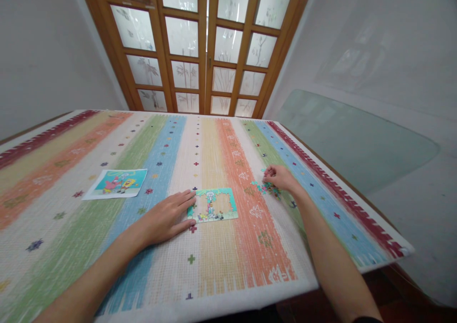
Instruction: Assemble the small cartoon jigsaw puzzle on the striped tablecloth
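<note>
A partly assembled jigsaw puzzle (233, 202) lies flat on the table, its frame of pieces joined around gaps where the tablecloth shows through. Cartoon figures run down its middle. My left hand (170, 217) rests flat with fingers stretched out, the fingertips touching the puzzle's left edge. To the right is a small heap of loose jigsaw pieces (268, 190). Just above that heap, my right hand (280, 178) has thumb and fingers pinched together on what looks like a small reddish jigsaw piece, mostly hidden by the fingertips.
A printed reference picture (123, 183) with cartoon characters lies on the left. The striped tablecloth (217, 256) covers the table. Wooden doors with glass panes (187, 52) stand behind the far edge. A pale glass panel (357, 137) is beside the table at right.
</note>
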The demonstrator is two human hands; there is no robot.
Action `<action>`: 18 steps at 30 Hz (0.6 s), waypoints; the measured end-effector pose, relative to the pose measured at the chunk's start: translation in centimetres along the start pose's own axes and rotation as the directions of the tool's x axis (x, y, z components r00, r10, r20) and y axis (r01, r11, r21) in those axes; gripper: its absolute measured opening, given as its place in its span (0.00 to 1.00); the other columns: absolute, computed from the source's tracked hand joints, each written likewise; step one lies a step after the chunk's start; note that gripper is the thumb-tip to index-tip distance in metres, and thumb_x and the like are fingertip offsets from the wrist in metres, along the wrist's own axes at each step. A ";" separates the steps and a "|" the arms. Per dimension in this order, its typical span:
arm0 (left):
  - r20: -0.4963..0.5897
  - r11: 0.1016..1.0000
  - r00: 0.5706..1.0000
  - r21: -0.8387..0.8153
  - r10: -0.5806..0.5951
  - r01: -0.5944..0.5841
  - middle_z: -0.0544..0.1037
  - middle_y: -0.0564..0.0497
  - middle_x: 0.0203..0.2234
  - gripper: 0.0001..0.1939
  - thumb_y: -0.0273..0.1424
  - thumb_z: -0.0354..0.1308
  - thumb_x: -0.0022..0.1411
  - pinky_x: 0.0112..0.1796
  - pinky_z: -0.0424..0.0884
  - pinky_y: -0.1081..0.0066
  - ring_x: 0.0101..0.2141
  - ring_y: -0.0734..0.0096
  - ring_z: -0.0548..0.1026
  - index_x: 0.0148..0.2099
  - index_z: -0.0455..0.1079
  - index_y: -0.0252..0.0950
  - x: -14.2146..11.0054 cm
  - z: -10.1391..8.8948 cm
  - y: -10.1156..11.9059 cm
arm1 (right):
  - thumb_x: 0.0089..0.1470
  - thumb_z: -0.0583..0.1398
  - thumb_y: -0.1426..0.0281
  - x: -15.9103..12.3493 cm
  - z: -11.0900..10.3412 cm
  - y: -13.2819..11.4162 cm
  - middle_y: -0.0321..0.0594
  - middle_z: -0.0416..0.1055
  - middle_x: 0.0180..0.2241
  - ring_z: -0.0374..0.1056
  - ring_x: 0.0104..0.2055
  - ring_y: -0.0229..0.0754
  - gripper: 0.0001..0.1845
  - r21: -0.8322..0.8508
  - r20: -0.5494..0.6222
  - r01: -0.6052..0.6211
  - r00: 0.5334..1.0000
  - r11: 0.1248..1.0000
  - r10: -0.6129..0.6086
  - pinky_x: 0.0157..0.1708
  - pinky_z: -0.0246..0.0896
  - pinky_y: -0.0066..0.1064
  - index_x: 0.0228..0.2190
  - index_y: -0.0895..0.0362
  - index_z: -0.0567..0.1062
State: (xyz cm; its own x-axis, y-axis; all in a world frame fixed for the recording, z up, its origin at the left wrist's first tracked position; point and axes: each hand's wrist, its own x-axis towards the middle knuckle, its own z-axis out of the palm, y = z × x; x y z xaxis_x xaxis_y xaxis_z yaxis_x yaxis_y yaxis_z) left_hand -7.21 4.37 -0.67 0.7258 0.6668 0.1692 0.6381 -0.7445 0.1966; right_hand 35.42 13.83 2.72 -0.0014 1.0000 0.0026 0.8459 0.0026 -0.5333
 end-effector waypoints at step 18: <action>0.021 0.999 1.000 0.040 -0.019 0.018 0.62 0.41 0.68 0.29 0.49 0.47 0.74 0.63 0.63 0.54 0.65 0.53 0.64 0.67 0.61 0.36 0.0 -0.2 0.1 | 0.52 0.65 0.72 -4.1 6.6 -8.2 0.38 0.77 0.30 0.71 0.32 0.38 0.04 0.541 0.256 0.234 0.869 0.808 -0.423 0.35 0.67 0.31 0.33 0.57 0.79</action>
State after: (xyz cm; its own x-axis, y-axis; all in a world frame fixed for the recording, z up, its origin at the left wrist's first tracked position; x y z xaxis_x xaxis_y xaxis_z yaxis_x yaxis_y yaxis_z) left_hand -7.19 4.31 -0.51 0.7188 0.6798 0.1452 0.6608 -0.7331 0.1612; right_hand 25.00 9.74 1.48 -0.4958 0.8684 0.0109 0.3946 0.2365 -0.8879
